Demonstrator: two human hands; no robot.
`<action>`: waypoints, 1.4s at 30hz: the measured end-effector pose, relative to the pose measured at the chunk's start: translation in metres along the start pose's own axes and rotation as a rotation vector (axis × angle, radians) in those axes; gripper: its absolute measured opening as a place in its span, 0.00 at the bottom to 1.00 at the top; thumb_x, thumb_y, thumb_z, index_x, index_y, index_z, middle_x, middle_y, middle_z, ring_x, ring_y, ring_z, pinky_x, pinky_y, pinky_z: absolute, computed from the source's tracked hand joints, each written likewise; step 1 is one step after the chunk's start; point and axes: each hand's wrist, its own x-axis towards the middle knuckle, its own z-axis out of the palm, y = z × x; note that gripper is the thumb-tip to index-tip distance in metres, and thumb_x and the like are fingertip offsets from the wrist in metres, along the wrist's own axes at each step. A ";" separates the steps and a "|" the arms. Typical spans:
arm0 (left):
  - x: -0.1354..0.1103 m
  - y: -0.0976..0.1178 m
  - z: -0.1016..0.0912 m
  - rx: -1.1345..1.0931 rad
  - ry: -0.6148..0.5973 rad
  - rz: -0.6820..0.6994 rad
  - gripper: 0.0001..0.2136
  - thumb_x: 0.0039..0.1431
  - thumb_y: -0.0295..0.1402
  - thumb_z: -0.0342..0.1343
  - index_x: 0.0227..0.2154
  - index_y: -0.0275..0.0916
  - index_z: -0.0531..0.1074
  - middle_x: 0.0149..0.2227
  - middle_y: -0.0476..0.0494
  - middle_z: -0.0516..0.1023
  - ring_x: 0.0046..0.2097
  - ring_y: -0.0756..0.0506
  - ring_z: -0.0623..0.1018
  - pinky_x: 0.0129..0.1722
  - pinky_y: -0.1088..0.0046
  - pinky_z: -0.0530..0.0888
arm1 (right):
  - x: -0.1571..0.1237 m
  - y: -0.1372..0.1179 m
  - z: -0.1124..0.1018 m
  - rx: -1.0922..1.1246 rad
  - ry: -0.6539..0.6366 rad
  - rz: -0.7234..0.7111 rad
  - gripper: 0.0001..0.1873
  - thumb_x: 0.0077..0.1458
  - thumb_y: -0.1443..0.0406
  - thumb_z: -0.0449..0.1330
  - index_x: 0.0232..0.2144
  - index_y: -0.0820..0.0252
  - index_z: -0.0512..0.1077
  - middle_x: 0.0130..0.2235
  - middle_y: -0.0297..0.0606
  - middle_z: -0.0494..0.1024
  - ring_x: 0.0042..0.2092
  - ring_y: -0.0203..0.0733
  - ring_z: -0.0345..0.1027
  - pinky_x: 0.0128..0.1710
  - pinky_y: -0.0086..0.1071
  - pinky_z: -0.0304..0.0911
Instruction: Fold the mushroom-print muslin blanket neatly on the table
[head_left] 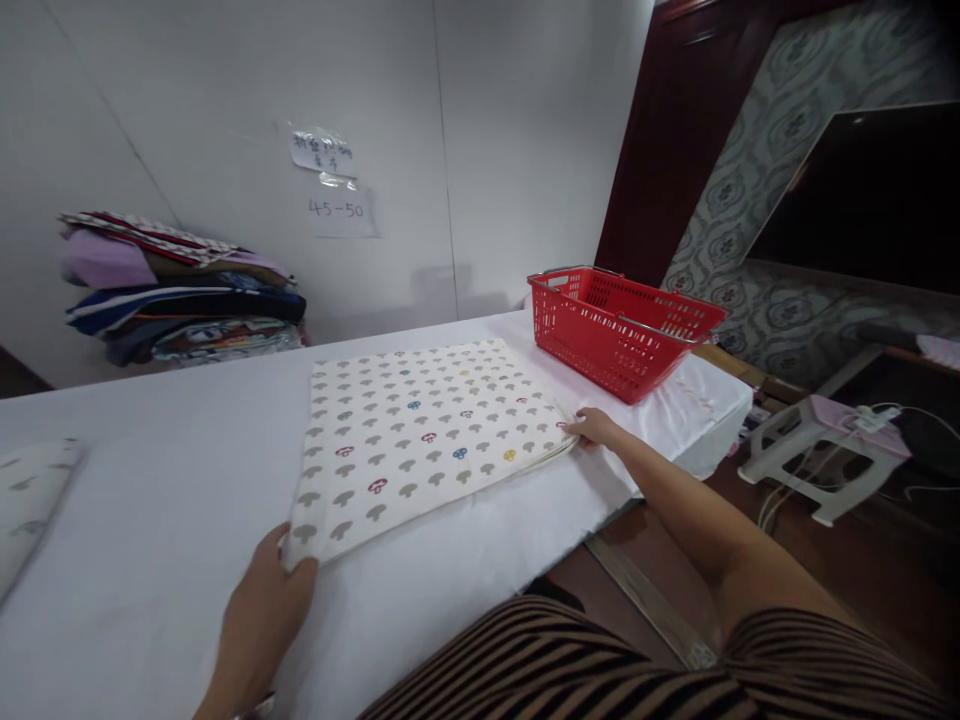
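On the white table [172,480], seen from the head, a folded cloth [420,440] with a mushroom print is lying flat before the person. Left hand [266,595] is pinching the near left corner between thumb and fingers; right hand [592,428] is gripping the near right corner, layers showing along that edge. Hands are resting well apart, cloth spanning between. Red basket [592,350] is standing just beyond the right hand. Clothes pile [187,290] is sitting by the wall [510,150], far left; another cloth [30,500] is lying at the left margin.
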 end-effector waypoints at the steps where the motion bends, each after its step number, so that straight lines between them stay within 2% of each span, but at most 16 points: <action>1: -0.002 0.002 -0.001 -0.012 -0.041 0.005 0.22 0.56 0.39 0.42 0.54 0.42 0.58 0.42 0.46 0.75 0.40 0.41 0.77 0.38 0.67 0.73 | -0.001 -0.001 0.000 0.001 -0.009 0.001 0.44 0.38 0.46 0.67 0.50 0.71 0.66 0.16 0.33 0.69 0.20 0.40 0.65 0.21 0.30 0.62; 3: -0.007 0.005 -0.003 -0.039 -0.087 0.018 0.23 0.57 0.38 0.41 0.56 0.41 0.55 0.48 0.42 0.72 0.45 0.39 0.75 0.42 0.65 0.72 | -0.002 0.000 0.000 0.023 -0.035 -0.003 0.32 0.37 0.47 0.68 0.37 0.67 0.71 0.16 0.33 0.68 0.20 0.39 0.65 0.20 0.29 0.62; 5: -0.010 0.005 -0.002 -0.027 -0.056 0.027 0.24 0.57 0.39 0.40 0.57 0.41 0.54 0.53 0.39 0.68 0.48 0.38 0.73 0.43 0.62 0.72 | -0.002 0.003 0.001 0.077 -0.057 -0.004 0.25 0.37 0.49 0.69 0.27 0.63 0.68 0.15 0.31 0.66 0.20 0.36 0.64 0.20 0.28 0.60; 9: -0.010 -0.009 0.007 0.018 0.069 0.066 0.24 0.57 0.41 0.40 0.56 0.38 0.57 0.54 0.36 0.65 0.50 0.38 0.72 0.46 0.59 0.71 | 0.003 0.010 0.003 0.136 -0.106 -0.001 0.22 0.39 0.53 0.68 0.20 0.58 0.61 0.15 0.26 0.62 0.18 0.31 0.58 0.17 0.25 0.54; 13: -0.001 -0.031 0.023 0.052 0.271 0.367 0.22 0.55 0.39 0.42 0.49 0.35 0.67 0.52 0.35 0.68 0.55 0.38 0.68 0.54 0.61 0.67 | 0.001 0.010 0.002 0.177 -0.118 -0.016 0.18 0.42 0.58 0.66 0.20 0.58 0.59 0.16 0.26 0.62 0.18 0.29 0.56 0.17 0.23 0.52; 15: 0.003 -0.041 0.031 0.051 0.284 0.516 0.20 0.55 0.39 0.44 0.47 0.37 0.70 0.51 0.37 0.71 0.54 0.39 0.69 0.53 0.61 0.68 | -0.003 0.009 0.002 0.243 -0.115 0.004 0.18 0.42 0.58 0.65 0.20 0.58 0.59 0.16 0.26 0.62 0.18 0.30 0.57 0.17 0.24 0.54; 17: 0.005 -0.049 0.037 0.061 0.239 0.618 0.18 0.55 0.40 0.46 0.46 0.43 0.72 0.49 0.42 0.74 0.53 0.40 0.71 0.52 0.62 0.69 | -0.006 0.009 0.002 0.360 -0.161 0.027 0.18 0.42 0.57 0.66 0.22 0.57 0.59 0.18 0.27 0.65 0.20 0.32 0.61 0.20 0.26 0.60; 20: 0.007 -0.058 0.042 0.096 0.169 0.659 0.17 0.54 0.42 0.51 0.45 0.49 0.73 0.49 0.47 0.75 0.53 0.40 0.71 0.52 0.62 0.69 | -0.005 0.014 0.004 0.559 -0.254 0.052 0.18 0.40 0.58 0.68 0.25 0.57 0.62 0.23 0.31 0.71 0.24 0.35 0.67 0.26 0.29 0.68; 24: 0.008 -0.053 0.038 0.135 0.159 0.635 0.16 0.53 0.41 0.52 0.45 0.49 0.74 0.49 0.47 0.75 0.53 0.39 0.71 0.53 0.58 0.68 | 0.000 0.019 0.008 0.667 -0.287 0.027 0.17 0.40 0.60 0.68 0.31 0.57 0.66 0.30 0.37 0.75 0.28 0.38 0.71 0.28 0.30 0.71; 27: 0.003 -0.022 0.033 0.113 0.183 0.732 0.16 0.54 0.41 0.52 0.45 0.48 0.73 0.49 0.45 0.75 0.53 0.38 0.71 0.54 0.54 0.65 | -0.002 0.014 0.006 0.710 -0.217 -0.016 0.24 0.44 0.61 0.67 0.43 0.56 0.66 0.36 0.40 0.77 0.31 0.40 0.73 0.32 0.33 0.72; 29: -0.005 0.016 0.031 0.060 0.150 0.839 0.15 0.56 0.39 0.51 0.46 0.47 0.72 0.49 0.45 0.75 0.52 0.39 0.71 0.54 0.55 0.65 | -0.006 0.005 0.003 0.738 -0.164 -0.047 0.32 0.46 0.61 0.66 0.53 0.55 0.60 0.38 0.41 0.77 0.32 0.40 0.73 0.33 0.35 0.72; 31: -0.012 0.065 0.032 -0.008 0.064 0.931 0.15 0.57 0.36 0.51 0.48 0.45 0.69 0.49 0.44 0.73 0.51 0.41 0.71 0.55 0.56 0.64 | -0.009 -0.007 -0.002 0.739 -0.141 -0.082 0.38 0.48 0.62 0.65 0.58 0.55 0.54 0.38 0.41 0.78 0.32 0.40 0.73 0.33 0.35 0.72; 35: -0.023 0.168 0.050 -0.162 -0.071 1.083 0.22 0.55 0.37 0.55 0.53 0.41 0.62 0.53 0.40 0.69 0.54 0.40 0.67 0.55 0.57 0.64 | -0.013 -0.034 -0.016 0.675 -0.152 -0.159 0.40 0.49 0.63 0.64 0.61 0.58 0.52 0.34 0.40 0.78 0.30 0.39 0.72 0.33 0.36 0.71; 37: -0.026 0.212 0.063 -0.220 -0.102 1.095 0.26 0.53 0.39 0.57 0.54 0.40 0.58 0.54 0.38 0.67 0.54 0.39 0.66 0.53 0.57 0.65 | -0.015 -0.045 -0.022 0.657 -0.172 -0.171 0.39 0.50 0.64 0.64 0.61 0.58 0.52 0.34 0.39 0.77 0.29 0.38 0.72 0.32 0.35 0.71; 39: -0.029 0.245 0.075 -0.241 -0.122 1.068 0.28 0.52 0.41 0.58 0.54 0.39 0.57 0.53 0.36 0.65 0.53 0.38 0.66 0.50 0.56 0.66 | -0.017 -0.053 -0.026 0.655 -0.187 -0.170 0.39 0.50 0.64 0.64 0.61 0.58 0.52 0.32 0.37 0.77 0.28 0.37 0.71 0.31 0.34 0.70; 42: -0.033 0.278 0.089 -0.249 -0.134 1.018 0.26 0.51 0.40 0.58 0.51 0.39 0.57 0.50 0.36 0.65 0.50 0.38 0.67 0.46 0.59 0.68 | -0.020 -0.059 -0.028 0.683 -0.201 -0.171 0.38 0.49 0.66 0.64 0.60 0.58 0.53 0.28 0.33 0.75 0.26 0.35 0.69 0.29 0.33 0.70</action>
